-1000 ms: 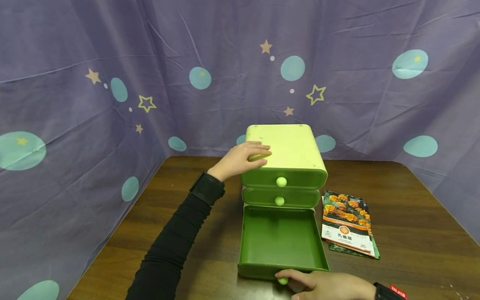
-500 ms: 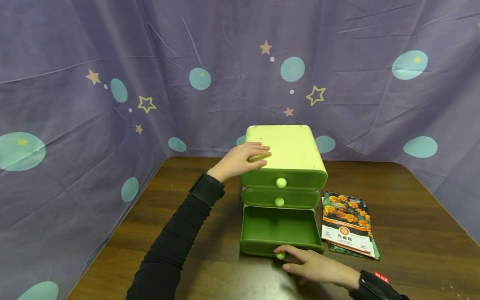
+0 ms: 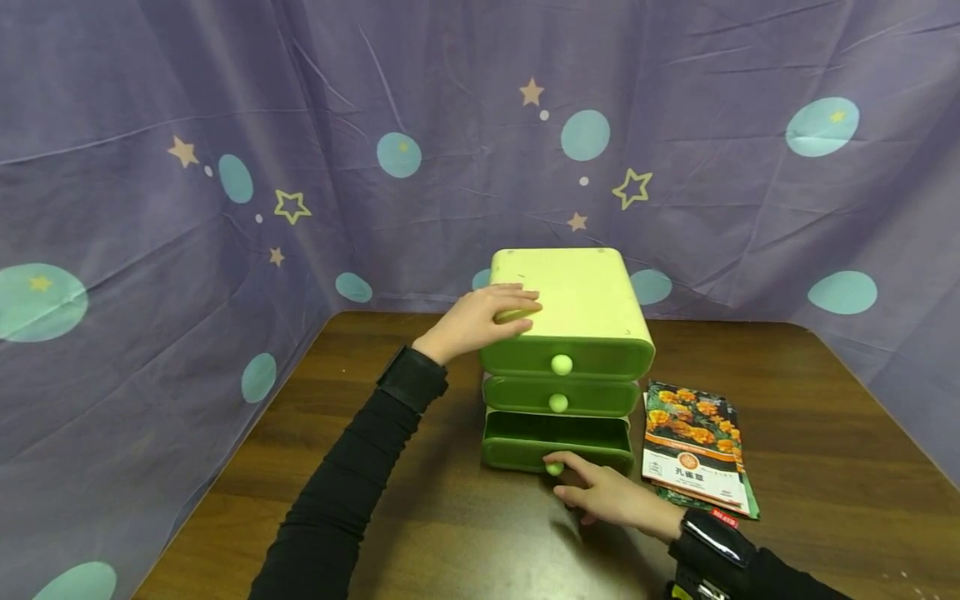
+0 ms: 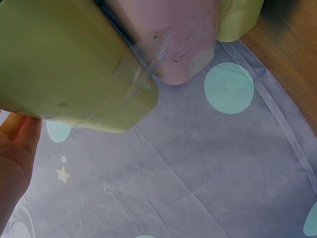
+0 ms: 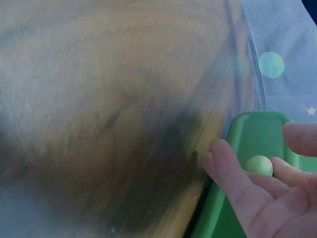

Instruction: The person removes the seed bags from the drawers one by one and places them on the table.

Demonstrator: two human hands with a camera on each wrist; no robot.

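A small desk drawer unit with a pale yellow top [image 3: 581, 292] stands on the table with two green drawers shut. Its bottom drawer [image 3: 510, 452] sticks partly out, and the visible inside holds nothing. My left hand [image 3: 480, 318] rests flat on the left edge of the top; the left wrist view catches part of it against the unit's yellow side [image 4: 64, 64]. With extended fingers, my right hand [image 3: 611, 496] touches the round light-green knob [image 3: 554, 468] of the bottom drawer. In the right wrist view the knob sits between loosely spread fingers.
Right of the unit lies a small stack of seed packets [image 3: 693, 450], the top one printed with orange flowers. A purple curtain [image 3: 465, 100] with stars and dots hangs behind the wooden table [image 3: 810, 433]. A pink middle section [image 4: 168, 34] shows on the unit's side.
The bottom drawer has slid inward from far out to partly out, my right hand moving forward with it at the knob. My left hand has stayed on the top.
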